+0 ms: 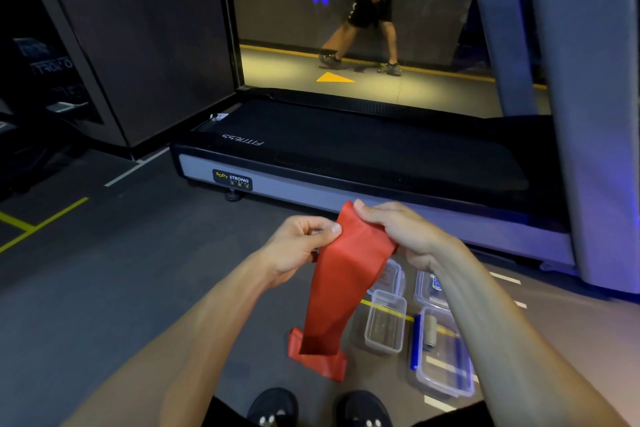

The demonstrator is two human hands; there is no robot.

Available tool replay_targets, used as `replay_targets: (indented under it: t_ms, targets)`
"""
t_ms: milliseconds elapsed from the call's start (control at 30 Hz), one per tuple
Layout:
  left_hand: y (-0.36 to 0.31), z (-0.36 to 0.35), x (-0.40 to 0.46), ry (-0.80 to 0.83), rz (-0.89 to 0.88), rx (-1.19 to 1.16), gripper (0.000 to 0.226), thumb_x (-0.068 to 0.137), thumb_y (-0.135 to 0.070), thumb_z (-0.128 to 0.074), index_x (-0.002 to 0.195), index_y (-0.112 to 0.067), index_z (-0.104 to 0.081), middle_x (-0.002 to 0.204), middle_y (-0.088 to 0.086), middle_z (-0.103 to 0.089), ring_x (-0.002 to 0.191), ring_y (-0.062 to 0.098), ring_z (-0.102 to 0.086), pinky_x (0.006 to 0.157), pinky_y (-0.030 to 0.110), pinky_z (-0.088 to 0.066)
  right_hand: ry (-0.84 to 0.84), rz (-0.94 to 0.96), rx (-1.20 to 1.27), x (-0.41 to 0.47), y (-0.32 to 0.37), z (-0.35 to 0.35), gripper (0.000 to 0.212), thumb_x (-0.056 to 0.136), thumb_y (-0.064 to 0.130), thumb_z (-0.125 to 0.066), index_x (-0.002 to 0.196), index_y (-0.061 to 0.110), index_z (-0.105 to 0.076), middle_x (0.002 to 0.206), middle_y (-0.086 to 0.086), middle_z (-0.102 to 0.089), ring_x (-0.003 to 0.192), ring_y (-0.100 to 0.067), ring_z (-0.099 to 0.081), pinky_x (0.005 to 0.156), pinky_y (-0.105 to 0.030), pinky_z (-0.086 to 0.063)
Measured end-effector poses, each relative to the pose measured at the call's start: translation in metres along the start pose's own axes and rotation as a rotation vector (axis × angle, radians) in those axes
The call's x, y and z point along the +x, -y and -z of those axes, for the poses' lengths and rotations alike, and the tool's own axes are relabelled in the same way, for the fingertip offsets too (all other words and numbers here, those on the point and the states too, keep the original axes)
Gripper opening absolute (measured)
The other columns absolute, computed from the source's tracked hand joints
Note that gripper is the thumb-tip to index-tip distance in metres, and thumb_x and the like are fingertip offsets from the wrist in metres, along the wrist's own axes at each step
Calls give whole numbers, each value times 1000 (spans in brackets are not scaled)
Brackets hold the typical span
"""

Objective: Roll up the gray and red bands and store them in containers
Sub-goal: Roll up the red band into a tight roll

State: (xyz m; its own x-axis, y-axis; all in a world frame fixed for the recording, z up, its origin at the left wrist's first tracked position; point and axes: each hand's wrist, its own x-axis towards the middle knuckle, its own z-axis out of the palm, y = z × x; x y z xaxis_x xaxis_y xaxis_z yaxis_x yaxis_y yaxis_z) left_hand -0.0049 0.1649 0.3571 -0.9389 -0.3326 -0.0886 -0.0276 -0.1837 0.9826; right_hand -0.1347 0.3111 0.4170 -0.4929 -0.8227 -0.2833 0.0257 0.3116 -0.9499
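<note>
Matt, stretchy red band (346, 274); clear glossy plastic containers (385, 322); matt gray floor (138, 270)

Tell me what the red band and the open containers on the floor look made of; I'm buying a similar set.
Red band: thin, matte stretchy sheet, probably latex or rubber; it drapes and creases softly where both hands pinch its top.
Small open container: clear, glossy hard plastic; the floor line shows through it.
Larger container: likewise clear plastic with blue latches; a rolled gray band lies inside.
</note>
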Motion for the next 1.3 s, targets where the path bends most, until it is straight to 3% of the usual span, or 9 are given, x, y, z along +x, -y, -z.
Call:
replay_targets:
  t_ms: [300,400,533,600,700,833,933,1067,1300]
  targets:
    - [-1,-1,-2,-4,-1,-4,24,82,-31,-70,93,-10,-72,83,4,-71,75,13,-65,75,29,-52,-9,-65,43,3,1,-3,40,101,45,-58,92,8,-69,70,-7,-62,55,-13,-55,54,-26,-46]
    - [-2,-1,-2,-12,-5,-3,15,83,-29,-71,89,-15,-68,72,-1,-66,69,11,-62,73,29,-51,-9,-77,55,3,1,-4,40,102,44,-57,92,7,-71,71,-6,-66,55,-12,-59,53,-24,-49]
    - [-3,0,-1,-9,-24,-22,34,86,-25,-71,119,-18,-64,66,-1,-61,73,14,-62,74,32,-52,-14,-102,73,3,1,-6,44,103,44,-54,105,5,-74,84,-11,-73,64,-15,-67,59,-28,-55]
    - [-2,0,-2,1,-38,-16,37,92,-20,-67,128,-17,-63,71,8,-56,83,20,-61,76,30,-53,-22,-117,68,3,0,-6,46,104,46,-53,108,6,-74,87,-12,-74,66,-16,-67,63,-30,-55]
    - [-3,-2,-3,-7,-55,3,33,97,-13,-63,129,-8,-63,81,15,-56,92,26,-60,77,28,-56,-33,-122,14,4,-1,-4,49,102,51,-53,103,7,-75,84,-11,-68,63,-17,-62,62,-29,-51]
    - [-5,-2,-4,-30,-56,2,34,93,-17,-66,124,-6,-66,79,4,-68,79,14,-67,70,26,-56,71,-13,-113,3,-5,0,67,86,61,-71,110,-1,-73,96,-22,-71,81,-29,-60,78,-41,-48]
    - [-5,-3,-5,-43,-58,2,40,86,-26,-69,121,-6,-68,78,4,-71,79,18,-66,70,26,-55,-6,66,-192,3,-6,-1,47,80,45,-85,106,8,-73,101,-20,-77,83,-24,-70,80,-40,-53]
    - [-3,-1,-4,-27,-75,-37,38,89,-27,-75,122,-9,-70,81,13,-59,88,31,-49,77,31,-53,-73,109,-168,7,-6,-1,29,86,31,-81,101,9,-70,93,-15,-77,76,-19,-68,72,-35,-51]
    - [-1,2,-4,9,-84,-4,36,93,-9,-66,129,-6,-65,59,-6,-52,63,8,-47,78,31,-55,-102,122,-147,6,-4,0,19,94,29,-74,95,10,-72,85,-10,-72,77,-22,-64,75,-37,-48]
